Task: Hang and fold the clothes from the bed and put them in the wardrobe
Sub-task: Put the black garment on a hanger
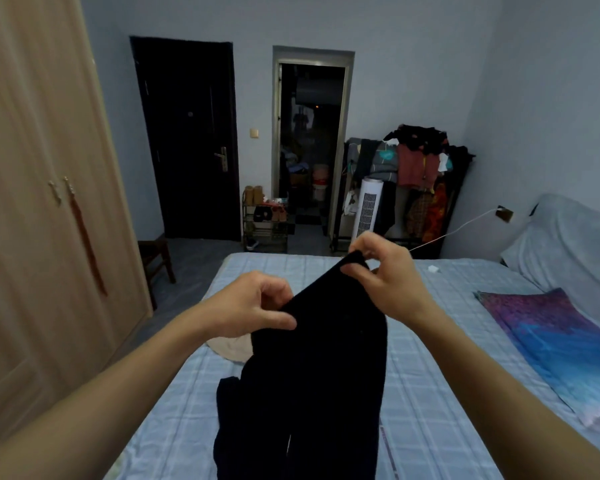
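A dark navy garment point(319, 368) hangs in front of me above the bed point(430, 393), its lower part draping down out of the frame. My left hand point(250, 306) pinches its upper edge on the left side. My right hand point(381, 271) pinches the top corner higher up and further away. A beige piece of clothing point(229, 348) lies on the bed's left side, partly hidden behind the dark garment. The light wooden wardrobe point(39, 202) stands at the left with its doors closed.
A purple and blue cloth point(551, 344) lies on the bed's right side beside a covered pillow point(568, 244). A wooden stool point(156, 258) stands by the wardrobe. A shoe rack point(264, 223), white tower fan point(368, 209) and loaded clothes rack point(420, 168) line the far wall.
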Available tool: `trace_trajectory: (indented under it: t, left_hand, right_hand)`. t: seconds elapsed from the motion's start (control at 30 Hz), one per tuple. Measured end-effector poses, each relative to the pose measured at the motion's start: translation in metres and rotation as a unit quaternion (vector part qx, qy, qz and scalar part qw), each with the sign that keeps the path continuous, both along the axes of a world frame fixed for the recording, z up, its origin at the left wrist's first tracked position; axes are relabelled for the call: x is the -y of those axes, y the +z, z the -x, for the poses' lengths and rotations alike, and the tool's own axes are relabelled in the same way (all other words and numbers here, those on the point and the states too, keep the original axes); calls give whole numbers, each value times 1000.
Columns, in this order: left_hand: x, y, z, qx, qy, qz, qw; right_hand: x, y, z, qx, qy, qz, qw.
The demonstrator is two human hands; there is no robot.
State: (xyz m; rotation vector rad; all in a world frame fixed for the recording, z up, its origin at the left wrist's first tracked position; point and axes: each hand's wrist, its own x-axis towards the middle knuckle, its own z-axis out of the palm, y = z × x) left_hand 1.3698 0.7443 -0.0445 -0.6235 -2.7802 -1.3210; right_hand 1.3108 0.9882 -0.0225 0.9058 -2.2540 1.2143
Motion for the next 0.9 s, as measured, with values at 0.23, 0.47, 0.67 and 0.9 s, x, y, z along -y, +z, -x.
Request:
trace_trajectory:
  t: [0.23, 0.47, 0.67, 0.9]
  left_hand:
    - [-2, -22, 2, 61, -74, 77, 992]
    - [13, -40, 4, 28, -77, 222, 972]
    - [-12, -56, 11, 15, -11, 1, 1000]
    - [-66, -68, 12, -49, -15, 91, 995]
  right_hand:
    - [-24, 11, 1, -14, -59, 102, 993]
    - [-64, 13, 9, 10, -144, 179, 973]
    - [-70, 16, 3, 6, -148, 200, 969]
    - [-80, 12, -2, 9, -173, 207, 963]
